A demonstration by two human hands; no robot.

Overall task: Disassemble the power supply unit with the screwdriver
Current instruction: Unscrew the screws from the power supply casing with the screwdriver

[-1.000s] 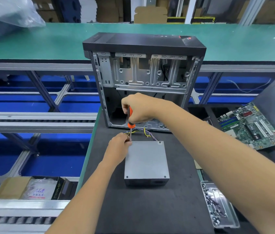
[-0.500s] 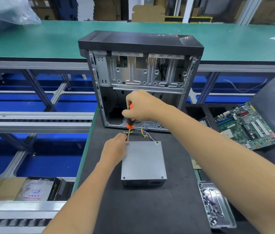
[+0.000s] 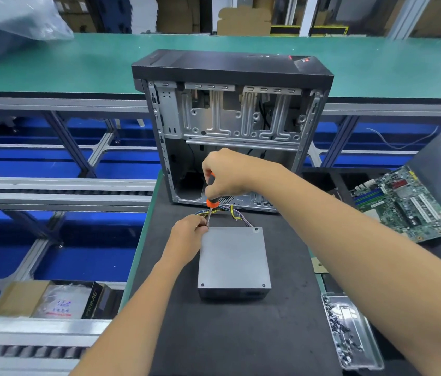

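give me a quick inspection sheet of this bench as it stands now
surface: black mat with a green edge, carrying the job's things
job's things: grey power supply unit lies flat, three lid screws visible; screwdriver stands at its far left corner
clutter: metal tray of loose screws at right; motherboard beyond it
hands: right hand grips the screwdriver handle; left hand pinches the shaft near the tip
cables: coloured wire bundle runs from the unit's far edge toward the case
surroundings: open computer case stands behind the unit; green conveyor beyond; boxes low at left
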